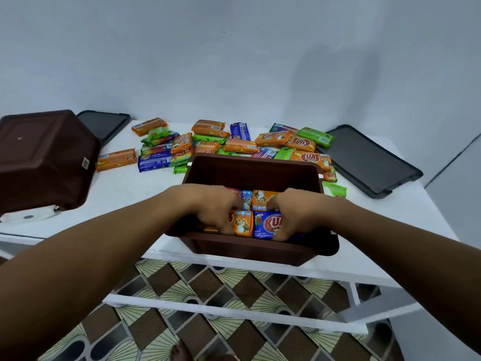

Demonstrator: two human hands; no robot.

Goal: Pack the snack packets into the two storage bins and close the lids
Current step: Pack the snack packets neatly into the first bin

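Presently, both hands reach into the open brown plastic bin (250, 170): left hand (216, 209) grasping an orange glossy packet (243, 223), right hand (294, 212) grasping a blue packet (266, 225). Behind the bin, loose packets (234, 142) lie scattered; an upturned second bin (44, 157) sits left, a flat dark lid (369, 160) right.

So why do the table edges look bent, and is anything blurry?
Head view: the wide-angle lens bows the white table edges and stretches the forearms; the tipped brown bin at the left looks softly smeared; a faint shadow falls on the wall; no strong glare.
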